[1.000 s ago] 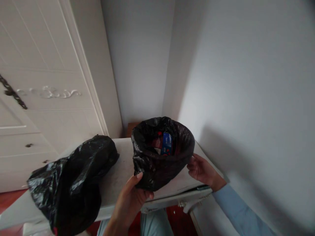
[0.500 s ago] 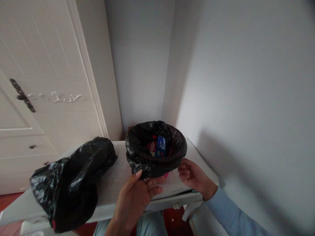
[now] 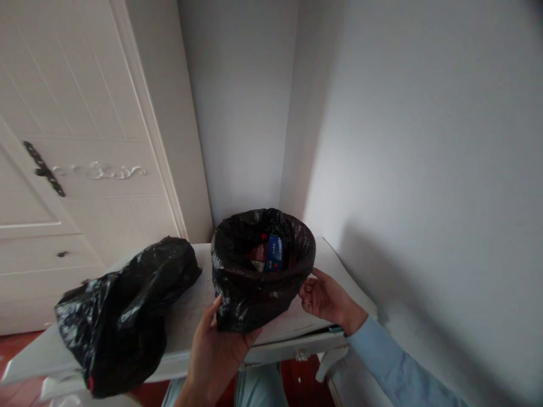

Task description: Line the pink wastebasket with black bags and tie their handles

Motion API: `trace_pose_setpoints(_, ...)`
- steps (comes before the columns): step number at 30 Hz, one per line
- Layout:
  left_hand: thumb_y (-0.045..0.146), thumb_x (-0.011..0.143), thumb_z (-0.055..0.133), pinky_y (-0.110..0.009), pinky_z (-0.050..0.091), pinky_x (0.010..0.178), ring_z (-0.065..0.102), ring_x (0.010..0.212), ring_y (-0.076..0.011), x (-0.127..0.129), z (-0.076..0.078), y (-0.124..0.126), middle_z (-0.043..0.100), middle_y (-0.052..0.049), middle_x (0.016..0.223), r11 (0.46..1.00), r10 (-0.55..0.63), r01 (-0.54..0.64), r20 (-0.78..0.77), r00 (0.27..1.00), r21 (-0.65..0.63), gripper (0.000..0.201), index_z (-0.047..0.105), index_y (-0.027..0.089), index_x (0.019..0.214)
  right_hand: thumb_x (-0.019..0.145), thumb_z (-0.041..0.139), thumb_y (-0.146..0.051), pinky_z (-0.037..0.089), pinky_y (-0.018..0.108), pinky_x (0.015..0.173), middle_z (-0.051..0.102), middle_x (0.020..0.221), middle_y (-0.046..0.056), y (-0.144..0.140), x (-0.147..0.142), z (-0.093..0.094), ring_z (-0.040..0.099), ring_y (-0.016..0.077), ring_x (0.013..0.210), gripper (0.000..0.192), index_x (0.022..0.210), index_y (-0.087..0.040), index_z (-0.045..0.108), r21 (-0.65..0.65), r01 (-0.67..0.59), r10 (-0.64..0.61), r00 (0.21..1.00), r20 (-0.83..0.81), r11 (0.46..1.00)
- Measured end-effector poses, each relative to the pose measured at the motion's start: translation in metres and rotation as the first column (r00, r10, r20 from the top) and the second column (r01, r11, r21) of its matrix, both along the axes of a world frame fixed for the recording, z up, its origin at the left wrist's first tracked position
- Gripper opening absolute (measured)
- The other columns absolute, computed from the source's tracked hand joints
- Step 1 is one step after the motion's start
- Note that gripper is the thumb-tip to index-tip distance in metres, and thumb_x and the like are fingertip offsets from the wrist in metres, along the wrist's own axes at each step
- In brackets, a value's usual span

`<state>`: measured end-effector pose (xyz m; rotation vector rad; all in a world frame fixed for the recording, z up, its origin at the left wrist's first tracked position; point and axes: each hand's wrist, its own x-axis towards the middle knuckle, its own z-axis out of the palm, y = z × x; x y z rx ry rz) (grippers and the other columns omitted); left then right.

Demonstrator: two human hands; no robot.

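A black trash bag [image 3: 254,299] lines a round bin, its edge folded outward over the rim. Inside it lie a blue packet [image 3: 274,253] and some dark red wrappers [image 3: 257,252]. My left hand [image 3: 218,347] grips the bag at the front left, thumb up along its side and the other fingers partly hidden beneath it. On the right side, my right hand [image 3: 324,299] has its curled fingers on the lower part of the folded edge. The bin's outer wall is covered by the bag.
Another crumpled black bag [image 3: 127,316] lies on the left of the white table [image 3: 186,325] and hangs over its front edge. A white wardrobe [image 3: 106,220] stands at the left. Grey walls [image 3: 403,141] meet behind the table.
The bag's folded front now reaches lower and covers the pink bit that showed beneath it. My left hand has shifted down and left, and my right hand slightly left.
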<state>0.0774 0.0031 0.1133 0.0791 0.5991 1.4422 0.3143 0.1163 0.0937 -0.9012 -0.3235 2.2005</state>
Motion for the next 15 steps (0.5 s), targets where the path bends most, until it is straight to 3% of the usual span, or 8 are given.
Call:
trace_pose_setpoints(4, 0.021, 0.087, 0.063, -0.039, 0.064, 0.067, 0.077, 0.082, -0.0275, 0.003, 0.003, -0.004, 0.081, -0.012, 0.096, 0.985, -0.164, 0.159, 0.077, 0.983, 0.066, 0.018, 0.080, 0.016, 0.087, 0.097, 0.056, -0.019, 0.034, 0.017, 0.043, 0.050, 0.053, -0.004, 0.007, -0.002, -0.010, 0.046, 0.0062, 0.040, 0.031, 0.067, -0.016, 0.047, 0.054, 0.018, -0.010, 0.988, -0.151, 0.998)
trace_pose_setpoints(6, 0.020, 0.087, 0.063, -0.040, 0.063, 0.065, 0.077, 0.080, -0.0279, 0.004, 0.004, -0.002, 0.081, -0.011, 0.095, 0.989, -0.139, 0.135, 0.064, 0.988, 0.063, 0.016, 0.079, 0.017, 0.089, 0.093, 0.057, -0.014, 0.035, 0.017, 0.043, 0.047, 0.052, -0.006, 0.010, 0.003, -0.008, 0.042, 0.0058, 0.039, 0.028, 0.066, -0.016, 0.047, 0.088, 0.091, -0.072, 0.978, -0.194, 0.992)
trace_pose_setpoints(8, 0.019, 0.092, 0.058, -0.039, 0.062, 0.061, 0.076, 0.076, -0.0268, 0.005, 0.005, 0.003, 0.081, -0.010, 0.091, 0.999, -0.040, 0.039, 0.034, 0.999, 0.011, 0.019, 0.075, 0.017, 0.086, 0.094, 0.055, -0.017, 0.046, 0.021, 0.050, 0.057, 0.056, -0.004, 0.012, 0.011, -0.004, 0.053, 0.0091, 0.047, 0.022, 0.072, -0.017, 0.056, 0.124, 0.239, -0.209, 0.954, -0.214, 0.963)
trace_pose_setpoints(11, 0.021, 0.098, 0.051, -0.035, 0.058, 0.057, 0.074, 0.070, -0.0231, 0.005, 0.001, 0.015, 0.078, -0.008, 0.084, 0.992, 0.100, -0.099, 0.011, 0.995, -0.077, 0.024, 0.069, 0.016, 0.084, 0.093, 0.053, -0.020, 0.057, 0.028, 0.073, 0.075, 0.082, 0.000, 0.015, 0.022, 0.002, 0.070, 0.0142, 0.076, 0.016, 0.085, -0.020, 0.067, 0.235, 0.477, -0.405, 0.864, -0.299, 0.847)
trace_pose_setpoints(13, 0.024, 0.100, 0.048, -0.034, 0.057, 0.057, 0.073, 0.068, -0.0222, 0.002, -0.003, 0.024, 0.076, -0.008, 0.081, 0.986, 0.128, -0.130, -0.020, 0.992, -0.105, 0.025, 0.066, 0.016, 0.086, 0.090, 0.058, -0.023, 0.058, 0.029, 0.084, 0.077, 0.092, -0.002, 0.019, 0.028, 0.003, 0.072, 0.0133, 0.088, 0.012, 0.087, -0.023, 0.069, 0.334, 0.525, -0.412, 0.839, -0.354, 0.782)
trace_pose_setpoints(15, 0.025, 0.101, 0.047, -0.034, 0.055, 0.056, 0.072, 0.066, -0.0216, -0.005, -0.005, 0.031, 0.074, -0.006, 0.078, 0.980, 0.148, -0.157, -0.080, 0.986, -0.119, 0.024, 0.064, 0.017, 0.086, 0.088, 0.064, -0.026, 0.057, 0.027, 0.089, 0.078, 0.094, -0.003, 0.026, 0.033, 0.004, 0.072, 0.0119, 0.092, 0.006, 0.088, -0.024, 0.070, 0.424, 0.504, -0.379, 0.858, -0.347, 0.752)
